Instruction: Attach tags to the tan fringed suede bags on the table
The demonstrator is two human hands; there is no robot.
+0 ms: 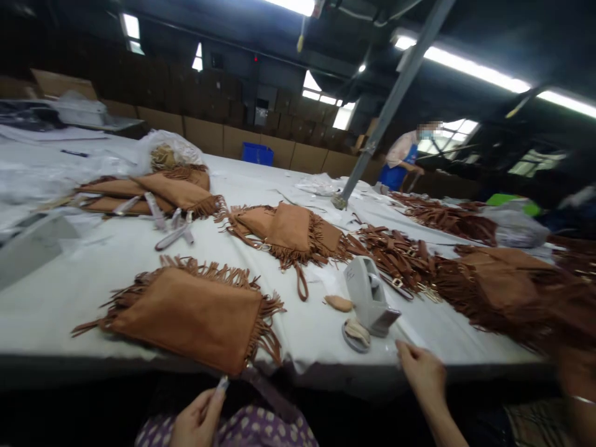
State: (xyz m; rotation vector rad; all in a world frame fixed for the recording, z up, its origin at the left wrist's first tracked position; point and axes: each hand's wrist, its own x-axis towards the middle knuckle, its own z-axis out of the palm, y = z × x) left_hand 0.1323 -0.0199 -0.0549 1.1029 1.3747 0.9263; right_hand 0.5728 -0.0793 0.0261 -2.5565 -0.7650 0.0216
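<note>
A brown fringed bag (190, 310) lies flat at the table's front edge. My left hand (198, 419) is below its near corner, thumb and finger closed on a small shiny piece (223, 383) that looks wrapped in plastic. Beside it a dark strap (270, 392), seemingly wrapped too, hangs from the bag's corner over the edge. My right hand (423, 372) is pinched just in front of a grey tape dispenser (365, 295); what its fingertips hold, if anything, cannot be made out. A roll of tape (356, 335) lies next to the dispenser.
More fringed bags (288, 230) sit mid-table, with another stack (153, 192) at left. Brown straps (395, 254) are heaped on the right near more bags (503, 279). A metal post (395, 93) rises from the table. A co-worker (400, 158) stands behind; another person's arm (580, 385) shows at right.
</note>
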